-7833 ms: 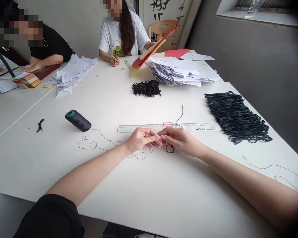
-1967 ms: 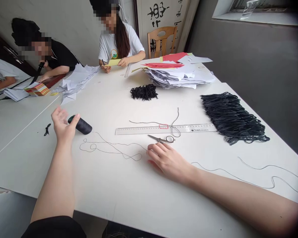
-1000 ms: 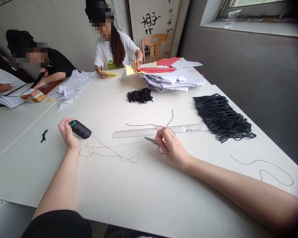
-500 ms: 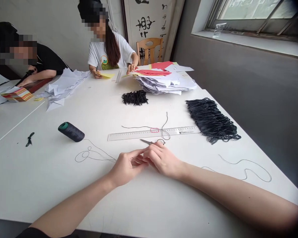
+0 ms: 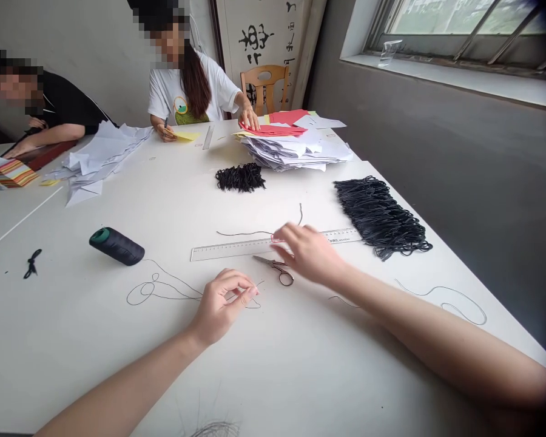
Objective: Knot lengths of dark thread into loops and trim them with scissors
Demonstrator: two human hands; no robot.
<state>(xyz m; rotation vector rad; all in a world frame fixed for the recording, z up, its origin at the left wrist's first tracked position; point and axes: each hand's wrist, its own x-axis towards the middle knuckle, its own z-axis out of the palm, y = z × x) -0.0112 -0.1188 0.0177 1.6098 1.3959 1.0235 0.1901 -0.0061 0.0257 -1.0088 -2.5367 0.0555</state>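
Note:
My left hand pinches a thin dark thread between thumb and fingertips, with a short end sticking out past them. That thread runs in loose loops back to a black spool lying on its side. Over the middle of a clear ruler, my right hand is open, thumb apart from the fingers, with nothing visible in it. It partly covers the ruler and a dark cord lying across it. Small scissors rest on the table just below the right hand's fingers.
A large bundle of black looped cords lies right of the ruler, a smaller black bundle farther back. Loose thread curls at right. Behind are paper stacks and two people, one holding a pen. A knotted black cord lies far left.
My hands were together and have parted. The right has moved up and right over the ruler; the left keeps the thread. The scissors now show more fully. The camera view has shifted slightly.

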